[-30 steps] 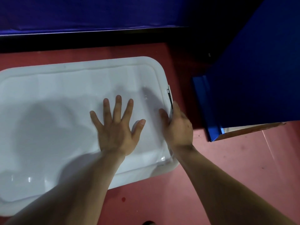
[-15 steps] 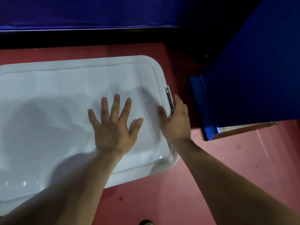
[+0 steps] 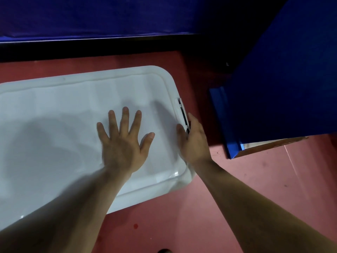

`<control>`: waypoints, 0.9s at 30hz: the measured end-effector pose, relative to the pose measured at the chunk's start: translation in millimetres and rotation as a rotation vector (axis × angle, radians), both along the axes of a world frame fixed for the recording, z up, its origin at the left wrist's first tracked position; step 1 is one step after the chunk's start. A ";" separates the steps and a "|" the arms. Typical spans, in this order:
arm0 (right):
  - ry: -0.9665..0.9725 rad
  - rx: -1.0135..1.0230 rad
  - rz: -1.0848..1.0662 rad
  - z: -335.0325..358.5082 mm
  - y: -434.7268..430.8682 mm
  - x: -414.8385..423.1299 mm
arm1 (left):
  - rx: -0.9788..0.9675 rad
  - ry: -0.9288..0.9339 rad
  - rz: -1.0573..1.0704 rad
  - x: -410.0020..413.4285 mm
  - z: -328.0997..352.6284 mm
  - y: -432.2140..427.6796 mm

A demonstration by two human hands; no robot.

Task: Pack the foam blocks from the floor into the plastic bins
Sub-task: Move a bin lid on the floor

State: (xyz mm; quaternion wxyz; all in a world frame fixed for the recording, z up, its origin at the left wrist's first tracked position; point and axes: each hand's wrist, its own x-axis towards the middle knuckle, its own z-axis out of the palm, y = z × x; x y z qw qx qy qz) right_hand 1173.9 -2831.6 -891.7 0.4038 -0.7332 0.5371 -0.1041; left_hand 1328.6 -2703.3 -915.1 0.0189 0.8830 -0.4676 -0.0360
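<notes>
White plastic fills most of the view: a plastic bin (image 3: 180,181) with its lid (image 3: 63,110) seated on top stands on the red floor (image 3: 182,225), near a blue box (image 3: 273,88). No foam blocks show on the floor, and the lid hides whatever is inside. I judge this bin packed and its closing under way; whether other bins are left cannot be told. The left hand (image 3: 124,145) lies flat on the lid, fingers spread, pressing. The right hand (image 3: 195,143) wraps the lid's right edge, thumb on top, fingers round the latch (image 3: 182,114).

White bin lid (image 3: 63,110), red floor (image 3: 182,216), blue panel (image 3: 282,88)
</notes>
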 end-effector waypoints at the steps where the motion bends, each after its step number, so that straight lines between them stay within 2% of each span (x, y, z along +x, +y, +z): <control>1: 0.012 -0.021 0.000 -0.7 2.7 0.2 | 0.006 0.003 0.003 -0.3 0.4 0.3; 7: 0.066 -0.012 -0.039 -0.6 -4.3 16.8 | 0.032 0.031 0.002 -1.3 1.2 -0.4; 12: 0.211 -0.214 0.080 -9.3 2.1 29.5 | 0.028 0.039 0.009 -0.5 -0.8 -0.4; 16: 0.187 -0.288 0.094 -11.3 2.3 25.6 | 0.036 0.042 0.015 -1.7 -1.7 -0.3; 22: 0.301 -0.384 0.138 -9.2 8.6 29.7 | 0.043 0.071 0.026 0.5 3.8 1.2; 25: 0.338 -0.550 0.276 -0.4 27.5 46.3 | -0.099 0.150 -0.017 15.7 17.0 16.9; 27: 0.290 -0.558 0.430 8.1 57.8 71.7 | -0.125 0.172 0.009 38.6 26.5 44.2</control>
